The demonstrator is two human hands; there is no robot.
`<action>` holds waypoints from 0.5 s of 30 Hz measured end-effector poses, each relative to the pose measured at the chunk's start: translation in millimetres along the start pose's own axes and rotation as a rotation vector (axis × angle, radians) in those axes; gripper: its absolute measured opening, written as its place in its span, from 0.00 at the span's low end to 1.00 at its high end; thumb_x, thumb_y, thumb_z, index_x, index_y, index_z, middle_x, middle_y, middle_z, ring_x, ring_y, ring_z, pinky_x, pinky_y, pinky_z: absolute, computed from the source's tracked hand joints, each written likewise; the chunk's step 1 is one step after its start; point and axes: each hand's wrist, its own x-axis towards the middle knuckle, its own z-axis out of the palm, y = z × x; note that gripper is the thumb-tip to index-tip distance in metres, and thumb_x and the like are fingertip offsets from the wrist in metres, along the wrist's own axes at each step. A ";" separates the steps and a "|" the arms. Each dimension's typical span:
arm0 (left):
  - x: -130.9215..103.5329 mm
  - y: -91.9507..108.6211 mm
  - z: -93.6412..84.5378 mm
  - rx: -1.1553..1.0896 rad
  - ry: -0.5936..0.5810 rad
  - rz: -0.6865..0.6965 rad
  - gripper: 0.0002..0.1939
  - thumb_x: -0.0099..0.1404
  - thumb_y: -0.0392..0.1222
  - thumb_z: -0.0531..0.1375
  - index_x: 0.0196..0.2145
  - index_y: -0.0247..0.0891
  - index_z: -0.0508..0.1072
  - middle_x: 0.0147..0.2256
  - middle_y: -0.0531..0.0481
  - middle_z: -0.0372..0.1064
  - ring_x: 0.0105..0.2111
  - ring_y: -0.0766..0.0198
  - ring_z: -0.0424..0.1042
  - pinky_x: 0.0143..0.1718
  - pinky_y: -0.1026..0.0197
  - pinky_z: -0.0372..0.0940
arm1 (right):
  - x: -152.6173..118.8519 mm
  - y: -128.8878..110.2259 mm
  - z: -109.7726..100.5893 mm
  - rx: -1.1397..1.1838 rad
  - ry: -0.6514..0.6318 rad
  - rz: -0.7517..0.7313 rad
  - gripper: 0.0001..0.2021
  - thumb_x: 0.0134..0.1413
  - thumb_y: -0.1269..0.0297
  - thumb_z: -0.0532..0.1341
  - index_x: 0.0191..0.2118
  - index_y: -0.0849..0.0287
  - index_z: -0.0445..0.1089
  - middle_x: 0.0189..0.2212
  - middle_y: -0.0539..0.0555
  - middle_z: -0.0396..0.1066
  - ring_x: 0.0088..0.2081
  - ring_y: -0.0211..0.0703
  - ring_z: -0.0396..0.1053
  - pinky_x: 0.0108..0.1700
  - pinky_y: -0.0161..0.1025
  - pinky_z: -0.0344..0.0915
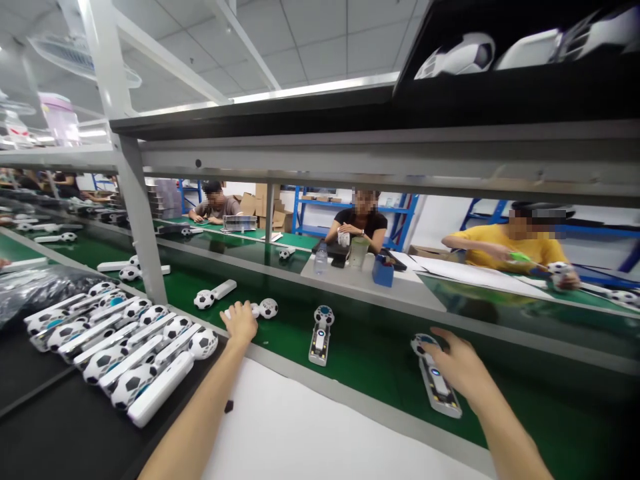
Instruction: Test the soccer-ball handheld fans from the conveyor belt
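My left hand [241, 323] is closed on a white handle with a football-patterned round head [269, 308], over the near edge of the green belt [370, 360]. At the right, my right hand [457, 360] has its fingers apart beside an opened device [437, 380] with a round head and exposed inner parts; its fingertips overlap the head. Between my hands, a similar opened device [320, 337] lies on the belt. Another football-headed device [215, 295] lies just beyond my left hand.
Several football-headed devices [135, 383] lie in rows on a black surface [55, 427] at the left. A white sheet [300, 427] covers the near surface. A metal post [143, 227] and overhead shelf [350, 160] frame the belt. People sit across it.
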 end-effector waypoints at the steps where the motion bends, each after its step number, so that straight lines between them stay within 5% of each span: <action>1: -1.2 -0.5 -1.1 -0.017 -0.001 -0.003 0.23 0.66 0.43 0.61 0.57 0.37 0.66 0.62 0.41 0.58 0.62 0.45 0.56 0.62 0.34 0.49 | -2.6 -6.4 -4.2 0.018 -0.019 -0.002 0.24 0.55 0.56 0.57 0.55 0.63 0.70 0.46 0.65 0.73 0.46 0.57 0.73 0.43 0.45 0.70; 8: -5.3 18.8 -34.3 -0.402 -0.126 -0.008 0.19 0.66 0.46 0.61 0.51 0.36 0.69 0.56 0.42 0.63 0.56 0.49 0.63 0.56 0.40 0.58 | -27.8 -57.7 -35.0 0.104 -0.032 0.009 0.30 0.50 0.55 0.54 0.57 0.67 0.65 0.60 0.74 0.57 0.59 0.77 0.59 0.57 0.64 0.56; 11: -14.0 45.7 -62.6 -0.731 -0.291 0.054 0.18 0.67 0.51 0.59 0.47 0.34 0.71 0.47 0.43 0.70 0.46 0.55 0.71 0.48 0.47 0.66 | -44.7 -88.2 -36.3 0.236 -0.130 -0.039 0.28 0.50 0.55 0.55 0.54 0.66 0.67 0.59 0.71 0.61 0.61 0.71 0.58 0.62 0.61 0.51; 15: -51.2 90.8 -104.0 -1.197 -0.566 0.285 0.25 0.67 0.61 0.55 0.45 0.33 0.71 0.42 0.41 0.74 0.41 0.57 0.74 0.45 0.56 0.67 | -81.8 -137.0 -25.3 0.539 -0.472 -0.153 0.24 0.56 0.47 0.56 0.51 0.59 0.70 0.52 0.63 0.71 0.55 0.57 0.68 0.59 0.53 0.62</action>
